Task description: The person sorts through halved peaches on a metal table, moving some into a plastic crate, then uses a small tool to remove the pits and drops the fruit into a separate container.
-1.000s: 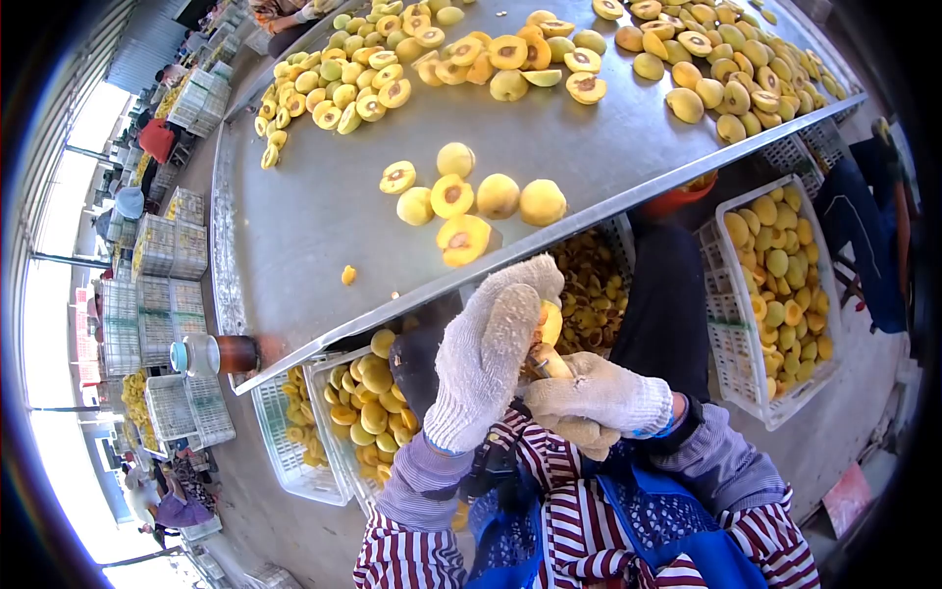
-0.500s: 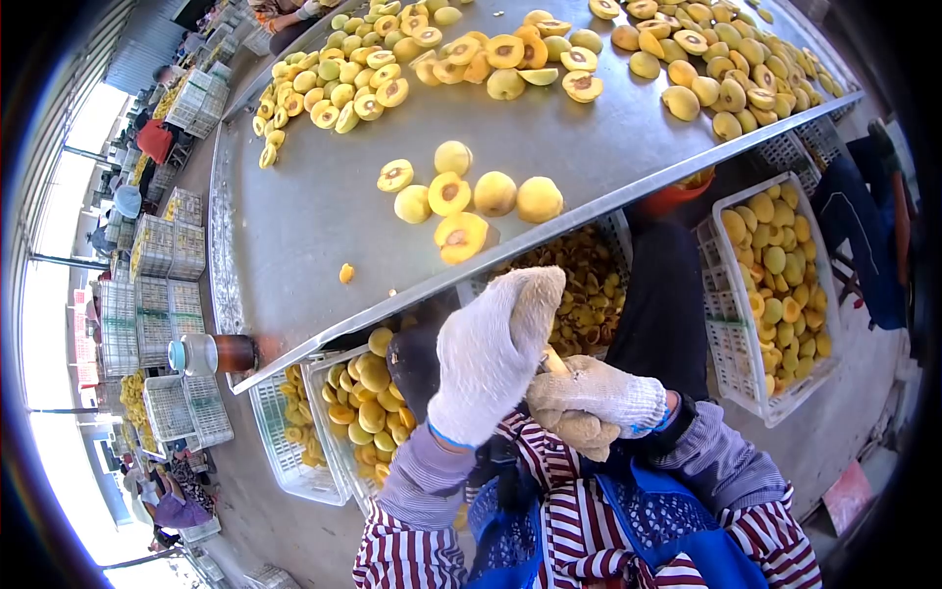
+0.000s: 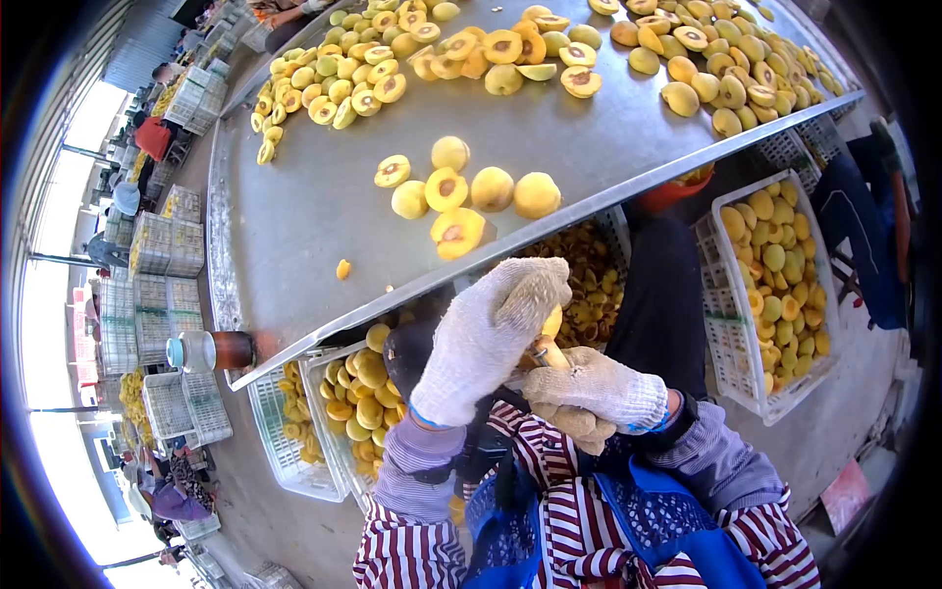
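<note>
My left hand (image 3: 491, 334), in a whitish knit glove, is closed around a yellow peach (image 3: 552, 322), of which only a small part shows beside the fingers. My right hand (image 3: 589, 391), gloved too, grips a small tool with a wooden handle (image 3: 554, 358) and a metal collar. The tool's working end is hidden at the left hand. Both hands are close together over my lap, just off the table edge. Several peaches and cut halves (image 3: 446, 189) lie on the metal table (image 3: 324, 206) in front of them.
Larger heaps of halves (image 3: 343, 83) and peaches (image 3: 731, 69) cover the table's far side. Below stand a crate of scraps (image 3: 589, 285), a fruit crate (image 3: 361, 402) at left and another (image 3: 775, 285) at right. A jar (image 3: 211, 350) stands by the table's left corner.
My left hand has turned slightly and its wrist has moved left, so a bit of yellow peach and the tool's metal collar now show. My right hand has barely moved.
</note>
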Tool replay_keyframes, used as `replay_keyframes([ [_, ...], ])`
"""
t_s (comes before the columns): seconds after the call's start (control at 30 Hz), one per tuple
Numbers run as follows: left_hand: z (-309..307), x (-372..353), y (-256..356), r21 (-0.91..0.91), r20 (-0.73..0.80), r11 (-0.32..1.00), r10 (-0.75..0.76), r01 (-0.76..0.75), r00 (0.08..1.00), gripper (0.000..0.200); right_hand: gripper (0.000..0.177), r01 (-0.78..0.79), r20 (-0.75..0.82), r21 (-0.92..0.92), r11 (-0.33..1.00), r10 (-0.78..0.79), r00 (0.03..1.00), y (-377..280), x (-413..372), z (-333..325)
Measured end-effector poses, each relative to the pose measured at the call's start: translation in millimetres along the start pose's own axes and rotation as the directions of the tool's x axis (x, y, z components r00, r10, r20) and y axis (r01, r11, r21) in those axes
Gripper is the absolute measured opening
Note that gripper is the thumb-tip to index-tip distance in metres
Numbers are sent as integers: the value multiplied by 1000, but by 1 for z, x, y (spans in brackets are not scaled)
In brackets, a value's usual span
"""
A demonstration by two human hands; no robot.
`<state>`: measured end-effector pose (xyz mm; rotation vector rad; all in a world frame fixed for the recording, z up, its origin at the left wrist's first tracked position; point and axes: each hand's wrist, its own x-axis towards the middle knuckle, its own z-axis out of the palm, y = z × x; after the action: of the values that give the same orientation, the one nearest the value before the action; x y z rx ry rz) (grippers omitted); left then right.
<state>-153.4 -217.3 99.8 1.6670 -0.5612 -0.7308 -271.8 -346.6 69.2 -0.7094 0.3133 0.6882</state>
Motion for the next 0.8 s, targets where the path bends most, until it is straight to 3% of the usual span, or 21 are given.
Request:
replay_keyframes([
  [0.03, -2, 1, 4, -209, 86, 973, -78, 94, 993, 40, 33, -2, 15, 13, 1000, 2, 1000, -1, -1, -1],
  [0.07, 0, -2, 9, -285, 74, 942, -160, 174, 984, 38, 33, -3, 27, 28, 1000, 2, 1000, -2, -2, -2],
  [0.17, 4, -10, 3, -429, 34, 881, -203, 198, 979, 38, 32, -39, 58, 82, 996, 34, 998, -5, -5, 2],
  [0.3, 12, -14, -4, -222, -171, 975, -44, 5, 984, 36, 31, -100, -44, -64, 993, 98, 994, -11, -5, 10],
  [0.4, 8, -16, 0, -296, -124, 954, -94, 53, 988, 36, 29, -84, -87, -197, 977, 68, 994, -14, -6, 18],
  [0.5, 17, -26, 7, -104, -253, 993, 33, -61, 967, 35, 28, 3, -24, -224, 975, -9, 1000, -13, -9, 17],
  [0.6, 11, -23, -3, -182, -198, 983, -4, -33, 980, 48, 27, -36, -7, -98, 995, 35, 999, -9, -6, 17],
  [0.63, 11, -23, -2, -427, -157, 904, -112, 35, 981, 49, 26, -121, -2, -169, 978, 123, 992, -11, -7, 21],
  [0.7, 11, -22, 3, -808, 6, 565, -281, 170, 960, 52, 24, -282, -10, -298, 912, 292, 956, -14, -7, 35],
  [0.73, 15, -17, 6, -773, -64, 615, -317, 154, 946, 63, 21, 5, 89, -462, 887, 40, 995, -1, -2, 41],
  [0.8, 14, -14, -7, -802, -101, 595, -215, 48, 971, 63, 21, -38, -76, -402, 915, 8, 997, -3, -5, 34],
])
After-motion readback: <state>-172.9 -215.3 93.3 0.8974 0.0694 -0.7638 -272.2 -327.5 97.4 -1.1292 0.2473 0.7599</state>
